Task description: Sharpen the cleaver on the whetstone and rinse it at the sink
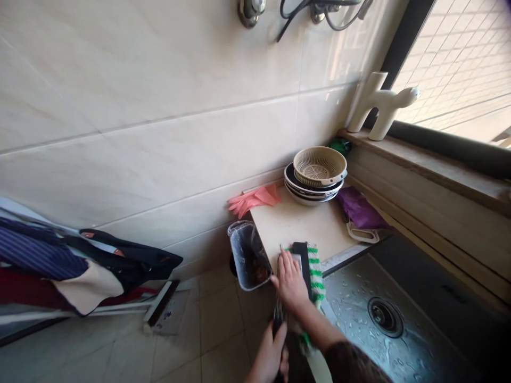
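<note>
- Head view, looking down past both my arms: my right hand (289,282) lies open and flat, fingers spread, pressing on the pale back of a long scrubbing brush (315,276) with green-and-white bristles. It seems placed to pin the brush steady, not to wrap around it.
- My left hand (266,360) is closed firmly around a dark handle (278,319) just below my right hand. My fingers and the angle hide how the handle joins the brush, so I cannot tell.
- The brush lies under my right hand and runs back toward my body, beside the wet stainless steel sink (351,303). A round drain (384,317) sits to the right of my hand.
- Just left of my right hand, a clear plastic bin (235,234) with a dark liner (246,250) holds brown scraps (260,272). It stands at the end of the table (303,223), probably so waste can go straight in.
- Beyond my right hand, a beige plastic colander (319,166) sits nested on a stack of dark-rimmed plates (313,192), likely stacked to save room on the narrow table.
- Farther left of that stack, pink rubber gloves (255,199) hang over the table's back edge; to its right lies a purple bag (359,208).
</note>
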`<state>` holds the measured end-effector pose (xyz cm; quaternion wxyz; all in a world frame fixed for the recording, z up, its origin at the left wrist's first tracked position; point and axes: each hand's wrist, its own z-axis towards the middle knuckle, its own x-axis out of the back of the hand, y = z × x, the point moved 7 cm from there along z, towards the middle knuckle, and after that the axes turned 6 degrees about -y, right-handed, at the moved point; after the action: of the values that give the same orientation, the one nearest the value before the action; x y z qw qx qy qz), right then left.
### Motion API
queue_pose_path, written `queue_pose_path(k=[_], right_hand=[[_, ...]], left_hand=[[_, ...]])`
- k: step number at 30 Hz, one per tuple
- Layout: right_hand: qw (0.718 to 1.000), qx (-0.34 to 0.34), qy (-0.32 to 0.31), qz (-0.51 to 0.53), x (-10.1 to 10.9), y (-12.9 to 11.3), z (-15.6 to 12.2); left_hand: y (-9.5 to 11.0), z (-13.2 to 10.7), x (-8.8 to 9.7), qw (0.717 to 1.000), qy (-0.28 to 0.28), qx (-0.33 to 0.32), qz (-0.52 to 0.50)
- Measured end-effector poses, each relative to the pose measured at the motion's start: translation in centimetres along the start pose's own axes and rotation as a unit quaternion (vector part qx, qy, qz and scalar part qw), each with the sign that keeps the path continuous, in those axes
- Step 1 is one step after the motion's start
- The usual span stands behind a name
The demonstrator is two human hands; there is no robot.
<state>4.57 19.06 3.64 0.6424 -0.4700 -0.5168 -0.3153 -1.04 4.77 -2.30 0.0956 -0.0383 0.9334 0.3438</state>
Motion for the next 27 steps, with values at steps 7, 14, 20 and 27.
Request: queue_pose_path(k=[7, 14, 20, 27], right_hand=[[0.985, -0.029, 0.035, 0.166, 5.8, 1.3, 2.7], [0.838, 0.082, -0.058, 0.536, 12.2, 0.2, -7.6], [0.786, 0.05, -0.142, 0.6, 12.4, -1.5, -12.4], [0.715, -0.197, 0.072, 0.667, 11.5, 3.9, -11.7]], left_hand=[[5.2, -1.6, 0.4, 0.998, 0.015, -0.065, 0.023], [15.8, -8.8, -0.6, 0.917, 0.14, -0.355, 0.118], [15.8, -10.0, -6.1, 0.841, 0.141, -0.462, 0.243], [11.6, -10.7, -10.0, 0.761, 0.002, -0.446, 0.47]])
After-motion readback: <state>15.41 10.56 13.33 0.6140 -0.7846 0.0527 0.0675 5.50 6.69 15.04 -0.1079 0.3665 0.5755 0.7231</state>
